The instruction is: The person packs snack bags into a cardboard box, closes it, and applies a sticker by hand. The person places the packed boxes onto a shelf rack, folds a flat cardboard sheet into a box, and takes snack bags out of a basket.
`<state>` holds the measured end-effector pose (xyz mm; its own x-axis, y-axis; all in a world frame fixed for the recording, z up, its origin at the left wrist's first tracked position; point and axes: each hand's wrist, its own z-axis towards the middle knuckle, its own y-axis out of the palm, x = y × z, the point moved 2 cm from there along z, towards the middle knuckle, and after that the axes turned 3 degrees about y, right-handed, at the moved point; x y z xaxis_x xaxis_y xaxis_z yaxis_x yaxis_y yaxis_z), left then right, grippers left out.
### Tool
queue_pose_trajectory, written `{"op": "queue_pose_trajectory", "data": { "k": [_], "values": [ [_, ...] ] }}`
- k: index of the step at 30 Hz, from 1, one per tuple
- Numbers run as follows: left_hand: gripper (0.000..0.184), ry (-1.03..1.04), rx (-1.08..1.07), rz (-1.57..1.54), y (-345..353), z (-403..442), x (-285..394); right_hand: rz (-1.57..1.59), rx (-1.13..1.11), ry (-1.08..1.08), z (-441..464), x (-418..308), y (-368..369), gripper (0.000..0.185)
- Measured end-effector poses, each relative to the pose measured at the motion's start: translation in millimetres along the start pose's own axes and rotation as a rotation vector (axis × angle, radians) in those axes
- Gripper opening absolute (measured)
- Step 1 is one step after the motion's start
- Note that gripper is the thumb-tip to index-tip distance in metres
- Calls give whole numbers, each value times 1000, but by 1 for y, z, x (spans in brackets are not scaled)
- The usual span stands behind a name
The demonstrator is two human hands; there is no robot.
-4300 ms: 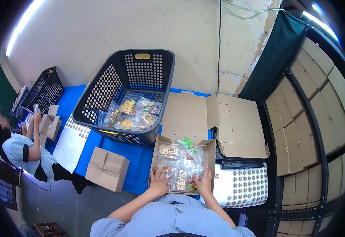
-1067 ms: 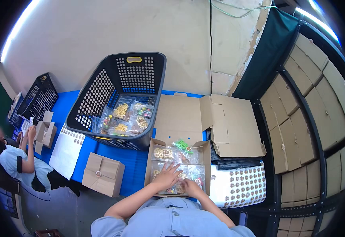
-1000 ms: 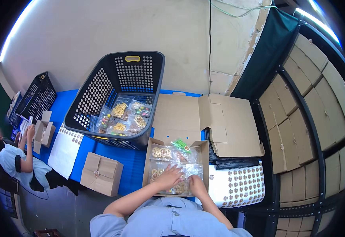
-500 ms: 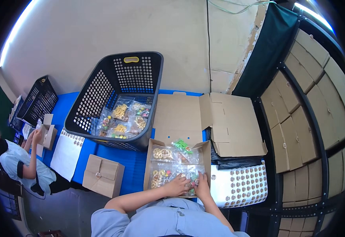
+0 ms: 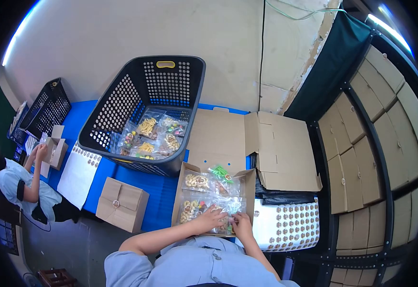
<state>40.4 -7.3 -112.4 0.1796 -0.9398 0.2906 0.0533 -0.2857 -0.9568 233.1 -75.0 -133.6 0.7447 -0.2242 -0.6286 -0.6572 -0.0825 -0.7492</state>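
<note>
Could read no text or numbers; noted only small round labels (image 5: 116,204), too fine to make out, in rows on sheets right (image 5: 297,222) and far left (image 5: 79,179) of the open box (image 5: 250,191), singly on the closed box (image 5: 123,213) to its left and shelved boxes (image 5: 354,177) to its right.

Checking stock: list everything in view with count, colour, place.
Open carton: one, brown, under hands
Snack packets: several, clear, open carton and large basket
Large basket: one, black, back centre
Smaller baskets: two, dark, far left
Closed carton: one, brown, left of hands
Flat cartons: several, brown, table's right
Sticker sheets: at least two, white, left and right
Coworker's carton: one, brown, left
Table: one, blue, beneath
Racked cartons: many, brown, right
Rack: one, black, right
Drape: one, green, right
Wall: one, cream, behind
Coworker: one, blue shirt, left
Left hand: one, at packets
Right hand: one, at packets
</note>
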Motion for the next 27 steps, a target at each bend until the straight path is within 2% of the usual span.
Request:
{"op": "queue_pose_trajectory", "data": {
  "k": [3,4,5,8,11,14,18,20,25,27],
  "values": [
    [45,28,35,-59,-2,-4,-4,-16,128,70,-4,-12,-1,56],
    [43,22,16,-39,-3,-4,-4,-19,90,76,0,-5,3,72],
    [40,16,-3,-19,-4,-3,-5,-23,99,77,1,-3,3,72],
    [35,7,22,17,1,-2,-4,-40,60,95,5,-4,5,90],
    [35,-15,-65,52,6,2,-3,-31,59,118,5,-9,4,90],
    [35,-21,4,112,5,4,-1,-173,69,91,4,-17,6,91],
    [36,-50,17,40,2,-2,-3,-177,76,76,4,-22,5,93],
    [39,-67,73,2,-3,-5,-2,-43,129,83,5,-26,0,98],
    [38,-113,116,-50,-13,-12,-4,-96,195,70,10,-40,-13,103],
    [37,-145,117,-51,-17,-17,-3,75,233,97,14,-40,-13,105]
  ]
}}
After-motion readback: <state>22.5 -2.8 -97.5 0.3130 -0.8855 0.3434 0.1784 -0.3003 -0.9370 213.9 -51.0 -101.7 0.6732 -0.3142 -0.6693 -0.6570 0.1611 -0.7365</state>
